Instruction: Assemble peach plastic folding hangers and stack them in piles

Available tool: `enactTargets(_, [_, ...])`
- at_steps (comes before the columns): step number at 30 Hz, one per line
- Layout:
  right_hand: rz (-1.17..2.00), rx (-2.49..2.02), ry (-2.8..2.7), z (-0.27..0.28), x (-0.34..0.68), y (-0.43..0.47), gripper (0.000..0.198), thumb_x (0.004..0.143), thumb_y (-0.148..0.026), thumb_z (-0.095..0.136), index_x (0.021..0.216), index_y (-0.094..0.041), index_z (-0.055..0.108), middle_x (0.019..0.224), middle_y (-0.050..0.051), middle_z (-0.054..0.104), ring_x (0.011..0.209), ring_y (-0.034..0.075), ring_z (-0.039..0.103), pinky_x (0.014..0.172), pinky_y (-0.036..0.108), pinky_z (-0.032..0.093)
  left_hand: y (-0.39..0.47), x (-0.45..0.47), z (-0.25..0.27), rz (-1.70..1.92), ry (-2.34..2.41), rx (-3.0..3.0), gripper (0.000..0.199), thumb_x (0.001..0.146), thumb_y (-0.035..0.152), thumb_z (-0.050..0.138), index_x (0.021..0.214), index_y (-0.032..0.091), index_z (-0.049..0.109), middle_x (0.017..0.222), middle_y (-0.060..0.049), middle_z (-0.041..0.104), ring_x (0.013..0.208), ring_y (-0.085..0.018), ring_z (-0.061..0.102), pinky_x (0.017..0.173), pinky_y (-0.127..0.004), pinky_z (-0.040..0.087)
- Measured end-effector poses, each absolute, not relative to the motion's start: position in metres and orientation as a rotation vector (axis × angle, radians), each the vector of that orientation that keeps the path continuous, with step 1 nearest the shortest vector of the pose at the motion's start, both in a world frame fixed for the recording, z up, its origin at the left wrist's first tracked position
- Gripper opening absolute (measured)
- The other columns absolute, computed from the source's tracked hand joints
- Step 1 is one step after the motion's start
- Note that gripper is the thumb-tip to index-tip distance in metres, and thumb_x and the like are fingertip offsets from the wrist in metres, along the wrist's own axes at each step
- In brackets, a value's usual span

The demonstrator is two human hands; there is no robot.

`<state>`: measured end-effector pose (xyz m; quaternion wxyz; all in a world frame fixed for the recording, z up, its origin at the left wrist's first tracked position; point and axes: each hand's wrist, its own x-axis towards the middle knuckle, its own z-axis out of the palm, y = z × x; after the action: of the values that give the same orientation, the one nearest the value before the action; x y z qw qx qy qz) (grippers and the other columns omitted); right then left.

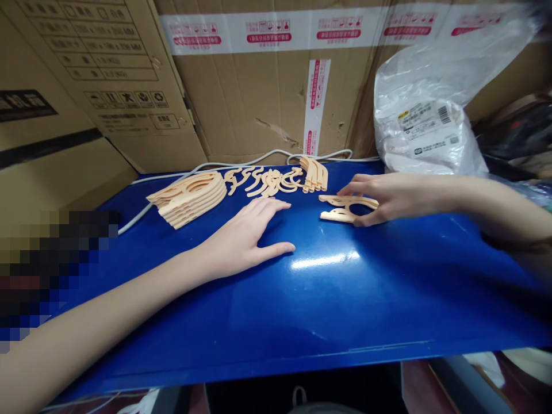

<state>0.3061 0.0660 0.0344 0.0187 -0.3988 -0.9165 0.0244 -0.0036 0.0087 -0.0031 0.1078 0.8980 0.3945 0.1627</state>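
Observation:
My right hand [383, 198] has its thumb and fingers around the right end of a beige plastic hanger piece [338, 215], low over the blue table. Two arms of the piece point left, with a rounded gap near my fingers. My left hand [244, 236] hovers over or rests on the tabletop, fingers stretched out and thumb apart, holding nothing. Just beyond its fingertips lie several loose curved hook pieces [271, 183]. To the left is a stack of beige hanger pieces [194, 198]. A smaller bundle of curved beige arms [314, 174] sits behind, between my hands.
Large cardboard boxes [267, 86] wall off the back and left. A white cable [254, 160] runs along the rear of the blue table [276, 322]. At the back right stands a clear plastic bag [431, 132] with a label. A blurred patch covers the left edge.

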Motion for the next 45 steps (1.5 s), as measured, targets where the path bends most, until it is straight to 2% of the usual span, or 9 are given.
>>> enactTargets(3, [0.249, -1.446, -2.865, 0.035, 0.317, 0.075, 0.057, 0.078, -0.044, 0.067, 0.129, -0.021, 0.063, 0.120, 0.013, 0.066, 0.099, 0.029, 0.067, 0.080, 0.039, 0.051, 0.009, -0.004, -0.003, 0.470, 1.158, 2.655, 0.064, 0.091, 0.059, 0.053, 0.141, 0.020, 0.041, 0.147, -0.012, 0.045, 0.138, -0.028, 0.040, 0.116, -0.048, 0.033])
enactTargets(8, [0.324, -1.538, -2.814, 0.038, 0.329, 0.086, 0.064, 0.077, -0.039, 0.067, 0.137, -0.019, 0.057, 0.131, 0.014, 0.062, 0.115, 0.032, 0.061, 0.093, 0.040, 0.047, 0.008, -0.005, -0.003, 0.460, 1.136, 2.667, 0.059, 0.094, 0.057, 0.051, 0.140, 0.021, 0.042, 0.147, -0.013, 0.045, 0.138, -0.027, 0.039, 0.116, -0.049, 0.032])
enactTargets(11, [0.354, -1.582, -2.806, 0.041, 0.337, 0.091, 0.063, 0.077, -0.033, 0.066, 0.137, -0.018, 0.057, 0.135, 0.015, 0.061, 0.121, 0.031, 0.058, 0.098, 0.039, 0.045, 0.008, -0.004, -0.003, 0.461, 1.130, 2.668, 0.058, 0.094, 0.056, 0.050, 0.139, 0.020, 0.043, 0.146, -0.013, 0.046, 0.138, -0.027, 0.040, 0.116, -0.048, 0.032])
enactTargets(19, [0.416, -1.560, -2.794, 0.039, 0.355, 0.103, 0.065, 0.078, -0.035, 0.065, 0.140, -0.020, 0.054, 0.141, 0.012, 0.057, 0.127, 0.030, 0.054, 0.104, 0.038, 0.041, 0.008, -0.005, -0.004, 0.462, 1.128, 2.676, 0.056, 0.095, 0.055, 0.050, 0.138, 0.020, 0.044, 0.146, -0.012, 0.046, 0.138, -0.027, 0.039, 0.116, -0.048, 0.032])
enactTargets(23, [0.355, -1.643, -2.782, 0.041, 0.351, 0.101, 0.068, 0.078, -0.032, 0.063, 0.143, -0.016, 0.051, 0.144, 0.014, 0.053, 0.131, 0.030, 0.050, 0.108, 0.038, 0.038, 0.009, -0.005, -0.005, 0.449, 1.131, 2.677, 0.056, 0.095, 0.055, 0.049, 0.139, 0.019, 0.044, 0.146, -0.012, 0.046, 0.138, -0.026, 0.039, 0.117, -0.046, 0.032])
enactTargets(29, [0.158, -1.448, -2.683, 0.049, 0.335, 0.089, 0.071, 0.087, -0.046, 0.057, 0.150, -0.017, 0.040, 0.147, 0.017, 0.048, 0.131, 0.032, 0.048, 0.108, 0.042, 0.040, 0.010, -0.005, -0.006, 0.453, 1.121, 2.695, 0.055, 0.096, 0.054, 0.048, 0.138, 0.020, 0.044, 0.145, -0.012, 0.048, 0.138, -0.026, 0.039, 0.117, -0.046, 0.032])
enactTargets(34, [-0.094, -1.334, -2.524, 0.040, 0.314, 0.093, 0.068, 0.090, -0.054, 0.049, 0.144, -0.012, 0.045, 0.136, 0.021, 0.054, 0.121, 0.035, 0.054, 0.102, 0.049, 0.043, 0.009, -0.005, -0.006, 0.434, 1.133, 2.647, 0.054, 0.096, 0.055, 0.047, 0.138, 0.022, 0.043, 0.146, -0.011, 0.046, 0.137, -0.027, 0.040, 0.115, -0.048, 0.035])
enactTargets(41, [-0.053, -1.784, -2.390, 0.035, 0.295, 0.142, 0.075, 0.087, -0.072, 0.038, 0.132, -0.015, 0.057, 0.126, 0.024, 0.061, 0.111, 0.041, 0.060, 0.090, 0.058, 0.047, 0.009, -0.006, -0.003, 0.361, 1.140, 2.629, 0.052, 0.097, 0.056, 0.043, 0.136, 0.021, 0.046, 0.145, -0.011, 0.046, 0.135, -0.026, 0.043, 0.113, -0.047, 0.038])
enactTargets(45, [0.053, -1.947, -2.314, 0.035, 0.286, 0.166, 0.085, 0.082, -0.081, 0.034, 0.127, -0.015, 0.063, 0.123, 0.023, 0.064, 0.112, 0.041, 0.060, 0.091, 0.057, 0.047, 0.008, -0.006, -0.002, 0.352, 1.147, 2.639, 0.052, 0.098, 0.055, 0.042, 0.136, 0.020, 0.047, 0.146, -0.011, 0.046, 0.135, -0.027, 0.043, 0.112, -0.046, 0.038])
